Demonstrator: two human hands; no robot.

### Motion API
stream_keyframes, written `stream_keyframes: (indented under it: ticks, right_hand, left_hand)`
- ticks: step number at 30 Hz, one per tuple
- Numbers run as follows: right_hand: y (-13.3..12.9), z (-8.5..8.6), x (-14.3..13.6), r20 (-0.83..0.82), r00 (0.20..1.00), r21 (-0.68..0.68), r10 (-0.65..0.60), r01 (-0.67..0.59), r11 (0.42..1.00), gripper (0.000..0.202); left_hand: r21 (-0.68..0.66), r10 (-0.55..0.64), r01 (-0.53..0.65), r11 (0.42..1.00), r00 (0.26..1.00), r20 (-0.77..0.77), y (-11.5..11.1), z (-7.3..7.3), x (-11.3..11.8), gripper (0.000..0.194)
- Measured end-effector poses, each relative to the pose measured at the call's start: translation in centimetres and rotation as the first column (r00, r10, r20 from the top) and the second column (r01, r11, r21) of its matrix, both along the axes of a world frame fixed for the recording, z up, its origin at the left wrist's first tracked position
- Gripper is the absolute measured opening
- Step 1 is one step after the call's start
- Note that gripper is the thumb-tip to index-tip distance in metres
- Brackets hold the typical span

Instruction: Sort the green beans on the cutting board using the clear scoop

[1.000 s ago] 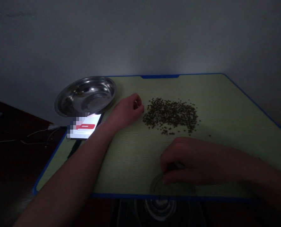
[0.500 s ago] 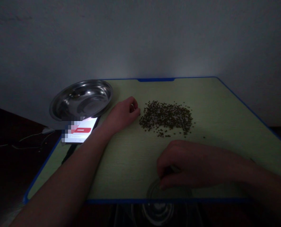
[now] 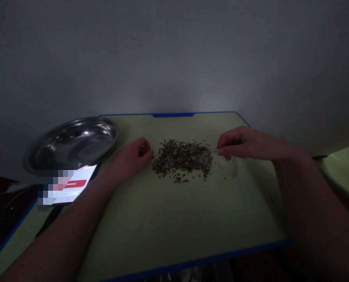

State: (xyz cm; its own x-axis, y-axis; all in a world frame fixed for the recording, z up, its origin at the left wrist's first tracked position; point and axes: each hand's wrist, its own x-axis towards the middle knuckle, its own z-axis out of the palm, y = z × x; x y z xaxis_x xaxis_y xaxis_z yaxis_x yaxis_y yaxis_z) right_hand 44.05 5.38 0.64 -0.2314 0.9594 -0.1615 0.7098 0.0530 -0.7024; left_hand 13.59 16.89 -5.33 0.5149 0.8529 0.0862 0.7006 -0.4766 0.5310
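LH point(image 3: 130, 160) rests on the folding table point(image 3: 162, 223) at the left end of the dark seeds point(image 3: 176, 158), fingers curled, thumb tip and forefinger close together; can't tell if a seed is b/w them. RH point(image 3: 220, 150) is at the other end, thumb and fingers pinched on the rim of a clear round dish point(image 3: 228, 166) (poss. a lid; too blurred to say). The dish is tilted, its left part in front of the seeds' right edge, the rest over bare tabletop. Seeds lie loose in a rough rectangle mid-table, b/w the two hands, w/ a few strays toward the near side.

Far left: shiny metal basin point(image 3: 93, 150), out past the table's blue edge. Phone point(image 3: 82, 182) lies just in front of it, screen lit w/ a red button (part pixelated), next to the left forearm. White cables point(image 3: 8, 192) off the left side; plain wall point(image 3: 174, 58) behind.
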Motion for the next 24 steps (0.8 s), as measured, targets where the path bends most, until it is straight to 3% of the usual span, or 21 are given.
stream_keyframes:
  ticks: [5, 9, 18, 24]
  right_hand:
    - [0.4, -1.5, 4.7, 0.019, 1.0, -0.234, -0.018, 0.022, 0.972, 0.029]
    - [0.0, -2.2, 6.5, -0.023, 1.0, -0.391, -0.019, 0.008, 0.92, 0.026]
    - [0.6, -2.4, 3.6, 0.017, 0.996, -0.533, 0.086, -0.064, 0.844, 0.027]
    - [1.0, -3.0, 1.7, 0.011, 0.997, -0.585, 0.073, -0.053, 0.81, 0.031]
  left_hand:
    - [-0.007, -0.006, 0.006, 1.0, 1.0, 0.001, 0.1, 0.0, -0.1, 0.022]
    - [-0.007, 0.003, -0.003, 1.0, 1.0, -0.013, 0.0, 0.3, -0.1, 0.023]
    - [-0.002, -0.024, 0.024, 1.0, 1.0, -0.016, 0.2, 0.0, -0.1, 0.024]
    - [-0.013, -0.008, 0.008, 1.0, 0.999, -0.038, 0.4, -0.3, -0.2, 0.023]
